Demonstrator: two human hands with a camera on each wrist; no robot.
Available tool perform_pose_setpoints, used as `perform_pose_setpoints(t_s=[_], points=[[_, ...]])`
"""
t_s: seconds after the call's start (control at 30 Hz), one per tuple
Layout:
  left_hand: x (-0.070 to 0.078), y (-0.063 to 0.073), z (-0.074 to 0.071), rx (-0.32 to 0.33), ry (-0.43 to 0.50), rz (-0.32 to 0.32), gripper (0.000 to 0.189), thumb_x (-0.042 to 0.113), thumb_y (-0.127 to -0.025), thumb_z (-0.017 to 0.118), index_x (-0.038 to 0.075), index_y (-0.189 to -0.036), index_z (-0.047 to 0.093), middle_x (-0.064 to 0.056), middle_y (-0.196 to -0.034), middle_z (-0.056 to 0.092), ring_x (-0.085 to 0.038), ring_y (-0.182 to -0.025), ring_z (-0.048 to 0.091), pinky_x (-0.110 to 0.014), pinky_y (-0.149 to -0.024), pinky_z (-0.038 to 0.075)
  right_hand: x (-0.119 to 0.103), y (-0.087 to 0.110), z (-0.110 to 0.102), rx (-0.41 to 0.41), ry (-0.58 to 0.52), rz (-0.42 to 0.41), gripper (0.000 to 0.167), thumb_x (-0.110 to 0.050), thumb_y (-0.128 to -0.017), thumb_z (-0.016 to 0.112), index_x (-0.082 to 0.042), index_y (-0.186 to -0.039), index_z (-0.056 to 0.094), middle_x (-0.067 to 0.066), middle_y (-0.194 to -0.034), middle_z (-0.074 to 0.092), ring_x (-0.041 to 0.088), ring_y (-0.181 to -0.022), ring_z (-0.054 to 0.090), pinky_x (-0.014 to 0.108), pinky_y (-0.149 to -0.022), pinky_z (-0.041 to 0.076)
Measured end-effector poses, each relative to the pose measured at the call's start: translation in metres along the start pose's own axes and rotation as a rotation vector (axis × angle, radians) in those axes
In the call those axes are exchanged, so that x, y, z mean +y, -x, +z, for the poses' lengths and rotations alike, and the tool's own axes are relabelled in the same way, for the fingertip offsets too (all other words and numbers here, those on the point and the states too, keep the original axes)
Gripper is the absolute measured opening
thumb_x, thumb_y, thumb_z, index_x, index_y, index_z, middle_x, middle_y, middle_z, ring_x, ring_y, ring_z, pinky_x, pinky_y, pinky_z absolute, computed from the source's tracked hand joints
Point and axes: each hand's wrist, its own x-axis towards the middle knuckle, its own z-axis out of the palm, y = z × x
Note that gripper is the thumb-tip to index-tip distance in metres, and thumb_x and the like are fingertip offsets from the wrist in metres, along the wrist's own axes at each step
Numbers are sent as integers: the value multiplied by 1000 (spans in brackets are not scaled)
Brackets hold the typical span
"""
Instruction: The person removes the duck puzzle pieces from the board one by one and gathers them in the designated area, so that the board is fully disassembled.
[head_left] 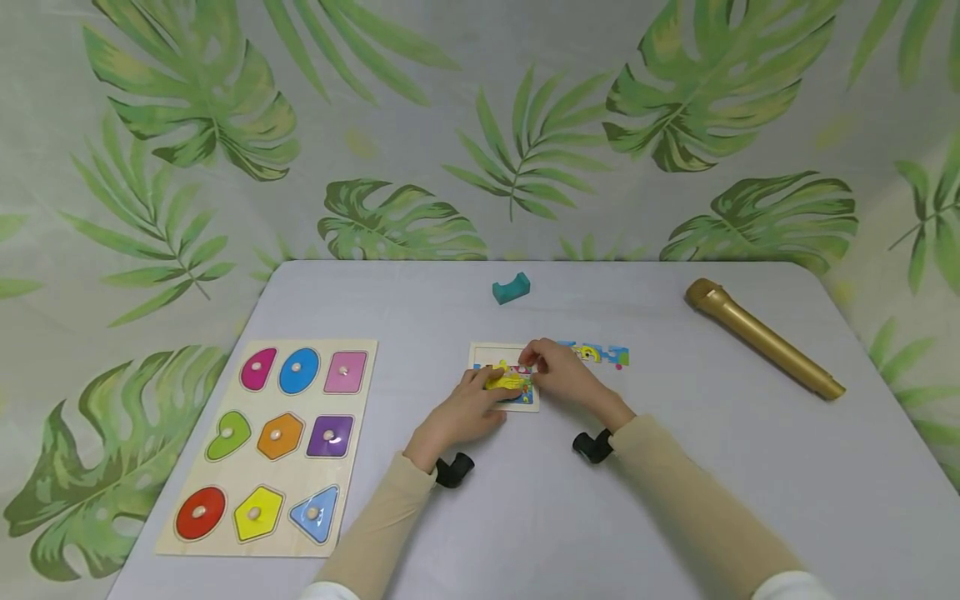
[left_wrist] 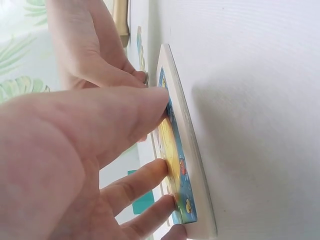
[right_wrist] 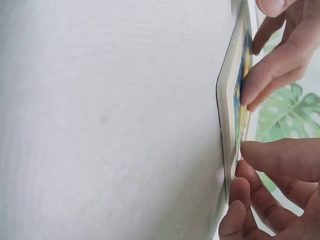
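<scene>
A small jigsaw puzzle in a pale wooden tray (head_left: 530, 407) lies at the table's middle, its lower part filled with colourful pieces and a yellow figure (head_left: 507, 381). My left hand (head_left: 471, 408) rests on it with fingers spread; in the left wrist view its fingertips (left_wrist: 159, 169) touch the picture. At the tray's right side, my right hand (head_left: 562, 373) pinches a puzzle piece between thumb and forefinger, mostly hidden by the fingers. The right wrist view shows its thumb (right_wrist: 280, 159) against the puzzle's edge. Behind that hand lie loose joined puzzle pieces (head_left: 617, 356).
A wooden board (head_left: 291, 467) with several knobbed coloured shapes lies on the left. A teal block (head_left: 512, 288) with a curved notch sits near the back edge. On the right lies a gold microphone (head_left: 772, 343). A leaf-patterned cloth (head_left: 420, 108) hangs behind the white table.
</scene>
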Motion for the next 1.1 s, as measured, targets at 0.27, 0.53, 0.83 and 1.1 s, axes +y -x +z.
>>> perform_pose_setpoints(t_s=[0.27, 0.53, 0.83, 1.1], points=[[2, 0, 0, -2, -13, -30, 36, 17, -96, 59, 14, -132, 60, -19, -145, 38, -41, -131, 30, -49, -107, 29, -4, -3, 6, 7, 79, -7, 25, 10, -80, 65, -6, -100, 63, 6, -90, 54, 19, -80, 48, 30, -71, 41], [2, -2, 0, -2, -30, -34, 35, 17, -96, 59, 13, -130, 61, -19, -145, 38, -42, -133, 29, -52, -110, 22, -7, -1, 7, 41, 78, -51, 28, 12, -80, 60, -8, -98, 62, 7, -90, 51, 22, -80, 49, 33, -70, 44], [3, -3, 1, -4, -40, -35, 35, 19, -96, 59, 16, -131, 61, -18, -145, 38, -38, -127, 33, -48, -104, 32, 3, 1, 3, 64, -145, 16, 19, 6, -89, 56, -8, -98, 64, 6, -87, 59, 22, -82, 53, 35, -76, 45], [5, -2, 1, -3, -46, -45, 36, 19, -96, 59, 16, -131, 61, -16, -145, 38, -35, -125, 36, -45, -102, 35, 17, 6, -18, 126, -264, 91, 13, -1, -92, 59, -4, -103, 65, 8, -90, 59, 24, -81, 51, 28, -69, 45]])
